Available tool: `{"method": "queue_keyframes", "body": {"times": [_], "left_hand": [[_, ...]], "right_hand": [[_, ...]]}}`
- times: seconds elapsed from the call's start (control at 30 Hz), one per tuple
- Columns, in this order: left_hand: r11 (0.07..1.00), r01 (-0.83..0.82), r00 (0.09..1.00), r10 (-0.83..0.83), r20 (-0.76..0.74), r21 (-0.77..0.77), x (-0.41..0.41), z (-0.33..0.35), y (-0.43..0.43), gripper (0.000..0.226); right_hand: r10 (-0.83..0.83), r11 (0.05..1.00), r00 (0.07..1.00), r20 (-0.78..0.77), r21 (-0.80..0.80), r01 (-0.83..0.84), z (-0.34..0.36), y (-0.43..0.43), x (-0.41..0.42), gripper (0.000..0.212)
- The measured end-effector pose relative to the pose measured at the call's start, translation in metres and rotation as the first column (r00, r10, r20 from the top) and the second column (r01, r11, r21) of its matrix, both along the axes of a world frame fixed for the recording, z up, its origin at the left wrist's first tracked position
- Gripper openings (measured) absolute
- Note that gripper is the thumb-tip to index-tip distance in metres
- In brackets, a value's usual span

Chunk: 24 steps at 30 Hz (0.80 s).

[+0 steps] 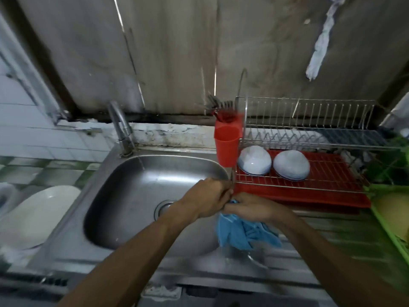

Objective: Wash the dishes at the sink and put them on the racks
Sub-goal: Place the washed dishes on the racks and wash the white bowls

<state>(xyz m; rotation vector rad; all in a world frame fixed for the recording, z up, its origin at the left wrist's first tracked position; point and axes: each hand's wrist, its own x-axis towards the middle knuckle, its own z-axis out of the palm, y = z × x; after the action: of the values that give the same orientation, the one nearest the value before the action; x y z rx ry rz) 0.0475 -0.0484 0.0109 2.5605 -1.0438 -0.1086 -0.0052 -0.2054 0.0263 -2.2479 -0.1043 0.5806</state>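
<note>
My left hand (208,198) and my right hand (254,207) meet over the right rim of the steel sink (155,180). The left hand grips a thin metal utensil (232,176) whose blurred end pokes up past the fingers. A blue cloth (243,233) is bunched in my right hand around the utensil's lower part and hangs down over the counter. Just right of the hands stands the two-tier wire dish rack (309,134). Two white bowls (254,160) (291,165) lie upside down on its lower tier over a red drip tray (321,196).
A red cutlery cup (228,142) with forks and spoons hangs on the rack's left end. The faucet (119,122) stands at the sink's back left. A white plate (37,216) lies on the left counter. A green tray (389,213) sits at the right edge.
</note>
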Motion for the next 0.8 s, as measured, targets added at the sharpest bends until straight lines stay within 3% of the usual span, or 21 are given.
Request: {"method": "queue_keyframes", "body": {"times": [0.1,0.23,0.4,0.63,0.8], "left_hand": [[0.985,-0.159,0.987,0.157,-0.04,-0.061,-0.007,-0.004,0.08,0.024],[0.918,-0.37,0.929,0.36,-0.089,-0.141,-0.021,-0.008,0.183,0.024],[0.82,-0.547,0.836,0.547,-0.05,-0.165,-0.034,-0.01,0.311,0.025],[0.711,-0.688,0.724,0.686,-0.072,-0.146,-0.045,-0.018,0.451,0.026],[0.69,-0.709,0.701,0.712,-0.04,-0.146,-0.034,-0.02,0.505,0.026]], "right_hand": [[0.005,0.999,0.999,-0.038,0.042,-0.003,-0.002,0.064,0.009,0.025],[-0.126,0.971,0.99,-0.058,0.195,0.135,-0.011,0.15,0.018,0.021],[-0.216,0.778,0.936,-0.278,0.531,0.337,-0.023,0.27,0.031,0.018],[-0.206,0.633,0.844,-0.496,0.59,0.501,-0.035,0.414,0.047,0.037],[-0.209,0.605,0.837,-0.506,0.606,0.517,-0.039,0.475,0.068,0.037]]}}
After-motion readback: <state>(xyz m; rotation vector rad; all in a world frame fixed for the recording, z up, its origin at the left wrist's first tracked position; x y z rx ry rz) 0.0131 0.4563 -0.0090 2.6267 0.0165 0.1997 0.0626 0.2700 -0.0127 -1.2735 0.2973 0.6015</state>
